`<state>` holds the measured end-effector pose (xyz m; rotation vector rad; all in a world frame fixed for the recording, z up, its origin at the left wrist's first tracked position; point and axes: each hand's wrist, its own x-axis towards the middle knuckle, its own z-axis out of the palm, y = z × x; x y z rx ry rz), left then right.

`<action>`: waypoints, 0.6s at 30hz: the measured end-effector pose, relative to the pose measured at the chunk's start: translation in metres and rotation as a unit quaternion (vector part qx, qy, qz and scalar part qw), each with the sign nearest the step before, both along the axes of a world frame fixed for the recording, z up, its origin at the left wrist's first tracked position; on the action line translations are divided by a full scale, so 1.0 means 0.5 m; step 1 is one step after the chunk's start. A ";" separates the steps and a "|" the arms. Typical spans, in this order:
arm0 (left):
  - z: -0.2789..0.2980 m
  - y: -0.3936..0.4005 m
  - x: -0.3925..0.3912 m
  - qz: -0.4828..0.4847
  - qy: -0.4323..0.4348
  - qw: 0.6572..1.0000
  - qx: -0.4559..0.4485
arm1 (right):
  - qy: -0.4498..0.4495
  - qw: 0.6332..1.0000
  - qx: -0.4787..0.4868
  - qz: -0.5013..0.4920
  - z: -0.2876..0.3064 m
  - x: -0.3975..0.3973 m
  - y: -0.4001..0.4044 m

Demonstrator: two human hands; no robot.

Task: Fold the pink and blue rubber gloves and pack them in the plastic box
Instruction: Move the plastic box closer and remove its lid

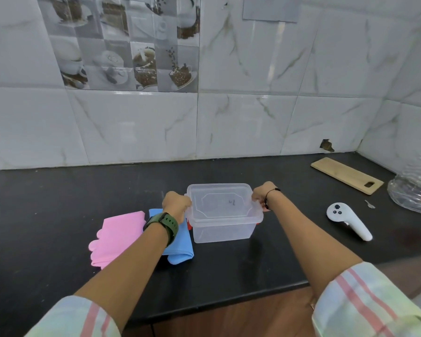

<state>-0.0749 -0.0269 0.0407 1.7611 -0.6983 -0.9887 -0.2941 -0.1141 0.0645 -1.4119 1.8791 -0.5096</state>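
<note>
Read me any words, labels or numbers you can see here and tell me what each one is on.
"CL", white letters cut off by the frame edge, on the red label of the clear plastic bottle.
Small dark mark on the plastic box's lid: too small to read.
Paper sheet on the wall: print too blurred to read.

Both my arms reach straight forward, sleeves pushed up past the elbows. My left hand is curled knuckles-up, fingers gripping the left end of the clear plastic box. My right hand mirrors it, fingers hooked over the right end, wrist bent slightly inward.
</note>
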 end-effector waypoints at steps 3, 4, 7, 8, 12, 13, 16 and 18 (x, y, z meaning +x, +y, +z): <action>0.015 -0.003 0.005 -0.013 -0.001 1.000 -0.003 | -0.011 1.000 0.001 -0.003 0.013 -0.003 -0.008; 0.018 -0.007 0.007 -0.017 -0.001 1.000 -0.009 | -0.017 1.000 0.001 -0.002 0.019 -0.006 -0.009; 0.042 -0.002 0.013 -0.031 0.000 0.999 -0.026 | -0.068 0.998 0.006 0.017 0.050 -0.016 -0.007; 0.050 0.000 0.015 -0.030 -0.007 0.999 -0.038 | -0.090 0.996 0.005 0.028 0.064 -0.021 -0.003; 0.079 0.037 0.034 -0.021 -0.057 0.995 -0.078 | -0.185 0.976 -0.038 0.108 0.118 -0.050 0.043; 0.080 0.056 0.040 -0.041 -0.067 0.992 -0.100 | -0.201 0.968 -0.061 0.138 0.124 -0.063 0.060; 0.064 0.128 0.057 -0.105 -0.114 0.976 -0.156 | -0.189 0.939 -0.144 0.250 0.120 -0.113 0.123; 0.048 0.172 0.063 -0.163 -0.185 0.951 -0.188 | -0.147 0.917 -0.189 0.318 0.096 -0.145 0.162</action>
